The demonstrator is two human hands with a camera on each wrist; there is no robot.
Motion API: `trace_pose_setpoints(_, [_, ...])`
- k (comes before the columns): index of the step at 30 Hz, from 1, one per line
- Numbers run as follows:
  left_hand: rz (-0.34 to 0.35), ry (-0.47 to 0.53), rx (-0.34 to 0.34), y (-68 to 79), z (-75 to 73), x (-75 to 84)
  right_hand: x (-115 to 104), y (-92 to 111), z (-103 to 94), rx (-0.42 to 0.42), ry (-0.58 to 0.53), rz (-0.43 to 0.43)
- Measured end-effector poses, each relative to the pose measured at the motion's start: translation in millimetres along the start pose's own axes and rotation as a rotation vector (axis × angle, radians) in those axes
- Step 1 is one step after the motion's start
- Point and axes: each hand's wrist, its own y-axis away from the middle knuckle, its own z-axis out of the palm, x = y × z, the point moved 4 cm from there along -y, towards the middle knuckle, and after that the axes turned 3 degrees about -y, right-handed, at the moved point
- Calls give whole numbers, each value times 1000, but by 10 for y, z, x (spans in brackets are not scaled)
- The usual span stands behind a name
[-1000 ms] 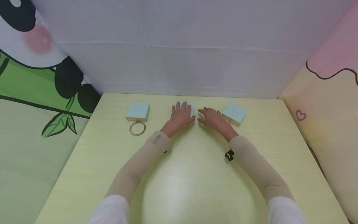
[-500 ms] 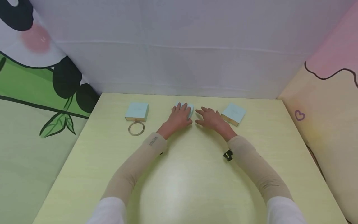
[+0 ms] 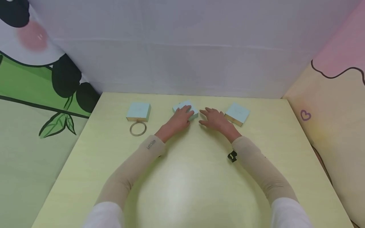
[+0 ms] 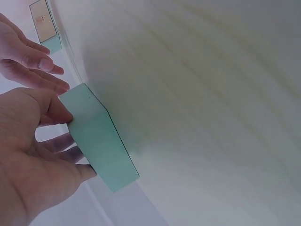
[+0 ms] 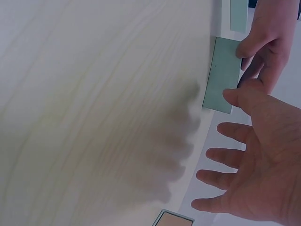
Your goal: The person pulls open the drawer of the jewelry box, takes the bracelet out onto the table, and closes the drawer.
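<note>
Under my left hand [image 3: 177, 120] lies the middle light-blue box [image 3: 183, 104], set askew near the table's back edge. That hand's thumb and fingertips rest along the top edge of the box's plain turquoise side [image 4: 103, 139]. My right hand [image 3: 216, 120] stays just right of this box, fingers spread and holding nothing; in the right wrist view the thumb lies close by the box [image 5: 222, 75], and whether it touches cannot be told. Behind the right hand sits another light-blue box [image 3: 237, 113] with a gold-toned side, turned at an angle.
A third light-blue box [image 3: 138, 110] stands at the back left of the pale yellow table [image 3: 176, 177]. A roll-like beige ring [image 3: 138, 129] lies against its front. A grey-white cloth wall [image 3: 182, 63] rises behind the table.
The middle box has turned clockwise beneath my left hand, which has shifted slightly left and toward me. My right hand keeps nearly the same place.
</note>
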Motion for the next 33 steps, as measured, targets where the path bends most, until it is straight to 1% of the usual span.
trace_pose_setpoints(3, [12,2,8,29,-7,-28,-10,-6,-4,8,7,-2])
trace_pose_setpoints(9, [21,-35,15,66,-10,-55,-7,-11,-14,5,-4,-5])
trace_pose_setpoints(12, [3,-34,25,67,-2,-68,-7,-12,-17,5,3,-5])
trace_pose_setpoints(15, [-34,-20,32,59,-4,-73,-9,-11,-22,5,6,-4])
trace_pose_setpoints(18, [-73,-19,13,52,-1,-66,-16,-7,-30,2,2,-7])
trace_pose_setpoints(22, [-100,-47,-20,47,13,-50,-12,4,-39,0,-13,-2])
trace_pose_setpoints(26, [-108,-74,-30,46,21,-50,23,19,-33,-1,-37,11])
trace_pose_setpoints(33, [-101,-81,-38,47,57,-72,86,32,-11,-2,-60,12])
